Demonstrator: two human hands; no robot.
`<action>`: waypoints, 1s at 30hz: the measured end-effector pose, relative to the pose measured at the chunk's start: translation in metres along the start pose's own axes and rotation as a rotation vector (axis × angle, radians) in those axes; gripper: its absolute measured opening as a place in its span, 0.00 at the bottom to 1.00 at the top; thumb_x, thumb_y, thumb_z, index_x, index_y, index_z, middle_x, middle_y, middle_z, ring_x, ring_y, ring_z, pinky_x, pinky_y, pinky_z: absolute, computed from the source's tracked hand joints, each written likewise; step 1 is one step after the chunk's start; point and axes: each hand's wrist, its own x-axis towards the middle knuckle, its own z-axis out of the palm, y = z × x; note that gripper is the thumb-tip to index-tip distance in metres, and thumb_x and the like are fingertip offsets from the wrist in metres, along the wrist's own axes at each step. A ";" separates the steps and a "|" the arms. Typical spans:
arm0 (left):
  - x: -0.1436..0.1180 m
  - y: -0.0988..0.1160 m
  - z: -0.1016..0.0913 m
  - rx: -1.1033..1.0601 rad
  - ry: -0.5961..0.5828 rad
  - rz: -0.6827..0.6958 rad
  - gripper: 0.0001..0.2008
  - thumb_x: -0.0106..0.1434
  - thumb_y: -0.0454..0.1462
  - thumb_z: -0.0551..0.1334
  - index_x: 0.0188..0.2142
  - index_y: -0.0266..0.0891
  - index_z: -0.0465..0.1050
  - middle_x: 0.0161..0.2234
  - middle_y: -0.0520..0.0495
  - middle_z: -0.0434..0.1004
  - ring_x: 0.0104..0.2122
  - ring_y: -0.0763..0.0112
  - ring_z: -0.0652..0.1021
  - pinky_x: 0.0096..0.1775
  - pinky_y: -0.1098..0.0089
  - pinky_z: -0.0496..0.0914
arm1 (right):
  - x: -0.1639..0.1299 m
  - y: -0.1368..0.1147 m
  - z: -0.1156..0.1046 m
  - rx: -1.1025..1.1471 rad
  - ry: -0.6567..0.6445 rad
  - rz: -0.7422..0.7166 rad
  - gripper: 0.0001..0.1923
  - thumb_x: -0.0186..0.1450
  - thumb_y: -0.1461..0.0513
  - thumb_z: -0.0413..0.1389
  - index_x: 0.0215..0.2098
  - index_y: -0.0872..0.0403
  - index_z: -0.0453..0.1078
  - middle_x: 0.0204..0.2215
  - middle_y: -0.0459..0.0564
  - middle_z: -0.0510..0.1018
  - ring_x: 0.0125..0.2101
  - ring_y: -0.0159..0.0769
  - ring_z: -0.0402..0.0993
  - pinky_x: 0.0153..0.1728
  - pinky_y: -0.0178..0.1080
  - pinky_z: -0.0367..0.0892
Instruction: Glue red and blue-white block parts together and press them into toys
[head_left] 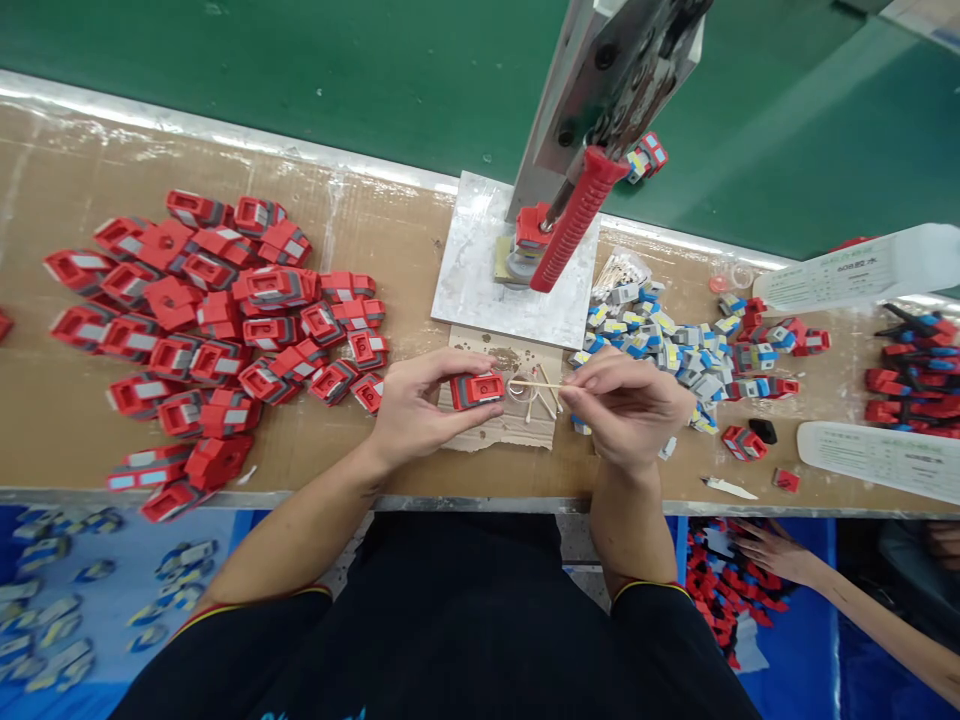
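In my left hand (420, 405) is a red and grey toy vehicle part (478, 390), gripped between thumb and fingers with its hollow side facing up. My right hand (630, 405) pinches a thin cotton swab (538, 384), whose tip points left, close to the part; whether they touch I cannot tell. Below the swab, a small clear dish (523, 386) and several loose swabs lie on a stained piece of cardboard (480, 432). Many similar red and grey parts (217, 315) are heaped to the left. A pile of small white, blue and yellow pieces (675, 340) sits beside my right hand.
A hand press with a red lever (577, 220) stands on a white plate (480, 260) ahead. Two white bottles (862, 268) lie at the right, near a small blade (729, 488). Blue bins flank me below the table edge; another person's hand (776, 552) reaches into the right one.
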 end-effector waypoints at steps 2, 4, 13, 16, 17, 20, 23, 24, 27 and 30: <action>0.000 -0.001 -0.001 0.006 0.026 -0.023 0.17 0.57 0.39 0.80 0.46 0.41 0.84 0.44 0.42 0.89 0.44 0.60 0.88 0.50 0.63 0.84 | 0.002 0.003 -0.010 -0.049 -0.057 0.029 0.10 0.64 0.62 0.71 0.29 0.48 0.75 0.21 0.44 0.82 0.22 0.37 0.80 0.26 0.40 0.74; 0.001 -0.003 -0.002 0.012 0.043 -0.071 0.18 0.57 0.41 0.80 0.45 0.41 0.84 0.46 0.41 0.89 0.45 0.59 0.88 0.51 0.61 0.84 | 0.002 0.007 -0.019 -0.134 -0.204 0.092 0.09 0.64 0.63 0.70 0.29 0.49 0.76 0.23 0.45 0.83 0.23 0.35 0.79 0.26 0.38 0.73; 0.002 -0.008 -0.003 0.069 0.054 -0.077 0.17 0.60 0.44 0.78 0.47 0.44 0.84 0.51 0.42 0.86 0.51 0.59 0.85 0.52 0.60 0.83 | -0.001 0.023 -0.016 -0.325 -0.477 0.151 0.07 0.68 0.62 0.65 0.31 0.49 0.79 0.27 0.46 0.85 0.26 0.33 0.77 0.31 0.36 0.72; 0.001 -0.008 -0.002 0.092 0.031 -0.028 0.15 0.61 0.41 0.77 0.48 0.45 0.84 0.49 0.44 0.87 0.49 0.61 0.86 0.52 0.60 0.82 | -0.001 0.017 -0.018 -0.185 -0.315 0.138 0.07 0.66 0.64 0.68 0.31 0.49 0.78 0.26 0.44 0.84 0.24 0.32 0.77 0.27 0.36 0.70; 0.001 -0.007 -0.002 0.096 0.020 -0.015 0.15 0.62 0.41 0.77 0.48 0.46 0.84 0.49 0.44 0.87 0.48 0.61 0.86 0.52 0.60 0.82 | -0.001 0.015 -0.017 -0.113 -0.232 0.126 0.07 0.65 0.64 0.69 0.31 0.49 0.77 0.25 0.44 0.83 0.24 0.32 0.77 0.26 0.36 0.70; 0.000 -0.006 0.000 0.094 -0.004 -0.017 0.16 0.61 0.41 0.77 0.48 0.45 0.84 0.49 0.44 0.88 0.48 0.60 0.87 0.53 0.60 0.82 | -0.001 0.009 -0.006 0.081 -0.007 0.087 0.10 0.65 0.61 0.71 0.30 0.48 0.75 0.22 0.42 0.81 0.24 0.33 0.78 0.25 0.37 0.71; 0.000 -0.005 0.002 0.077 -0.012 -0.026 0.16 0.61 0.41 0.77 0.48 0.44 0.83 0.48 0.43 0.88 0.48 0.59 0.87 0.53 0.60 0.82 | -0.002 0.005 0.010 0.149 0.044 0.098 0.12 0.65 0.58 0.71 0.29 0.49 0.74 0.22 0.42 0.80 0.23 0.33 0.78 0.25 0.37 0.71; -0.001 -0.005 0.002 0.071 -0.013 -0.017 0.16 0.61 0.41 0.77 0.49 0.44 0.83 0.48 0.43 0.88 0.48 0.59 0.87 0.54 0.61 0.82 | -0.002 0.005 0.014 0.155 0.033 0.109 0.13 0.65 0.57 0.71 0.29 0.49 0.73 0.22 0.43 0.81 0.23 0.33 0.79 0.25 0.37 0.72; -0.001 -0.005 0.002 0.067 -0.020 0.023 0.17 0.62 0.39 0.77 0.50 0.45 0.83 0.49 0.43 0.88 0.49 0.60 0.87 0.54 0.62 0.82 | -0.003 0.004 0.021 0.170 -0.006 0.129 0.12 0.65 0.57 0.71 0.29 0.49 0.74 0.23 0.44 0.82 0.24 0.33 0.80 0.24 0.36 0.72; -0.001 -0.005 0.002 0.073 -0.036 0.048 0.17 0.62 0.38 0.77 0.51 0.44 0.83 0.49 0.42 0.88 0.49 0.60 0.87 0.54 0.63 0.82 | -0.004 0.004 0.022 0.191 -0.036 0.124 0.11 0.65 0.60 0.71 0.30 0.49 0.75 0.23 0.44 0.83 0.25 0.33 0.81 0.23 0.35 0.72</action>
